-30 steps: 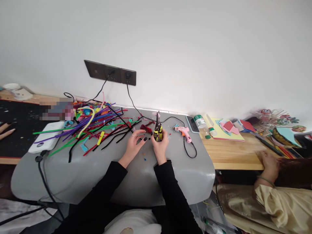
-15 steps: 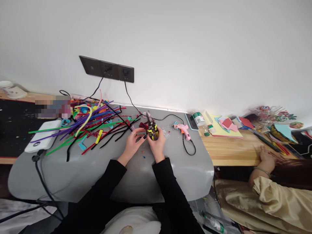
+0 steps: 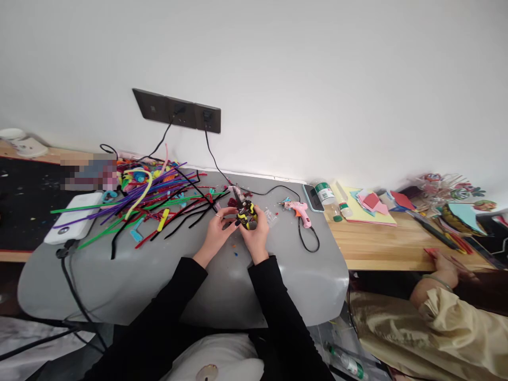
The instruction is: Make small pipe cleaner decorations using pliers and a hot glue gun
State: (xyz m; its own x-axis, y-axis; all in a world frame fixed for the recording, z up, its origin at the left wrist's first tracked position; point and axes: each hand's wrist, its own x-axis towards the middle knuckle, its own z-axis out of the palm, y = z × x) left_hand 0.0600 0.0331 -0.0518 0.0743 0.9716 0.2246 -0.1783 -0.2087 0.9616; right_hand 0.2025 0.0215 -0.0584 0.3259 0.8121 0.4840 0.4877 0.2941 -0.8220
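My right hand (image 3: 256, 233) is wrapped round a pair of pliers (image 3: 246, 212) with yellow-and-black handles, which look spread apart. The jaws point up and to the left. Close beside it, my left hand (image 3: 218, 230) has its fingers bent in a pinch at a small dark red fuzzy piece (image 3: 233, 202); the exact grip is partly hidden. Its thumb is right against the pliers' handle. Pipe cleaners (image 3: 159, 203) in purple, green, red and black lie heaped to the left. Some tiny coloured scraps (image 3: 235, 253) are on the grey table (image 3: 222, 296) below my hands.
On the right lies a pink glue gun (image 3: 302, 213) with a looped cord, near a phone (image 3: 313, 198) and plastic bottles (image 3: 325, 192). A white power bank-like box (image 3: 75, 218) with a cable stands left. A co-worker's hand (image 3: 444, 264) rests on the wooden table (image 3: 377, 246).
The pliers have tilted to the left and their handles have spread apart. Both of my hands stay nearly in place. The view has shifted slightly.
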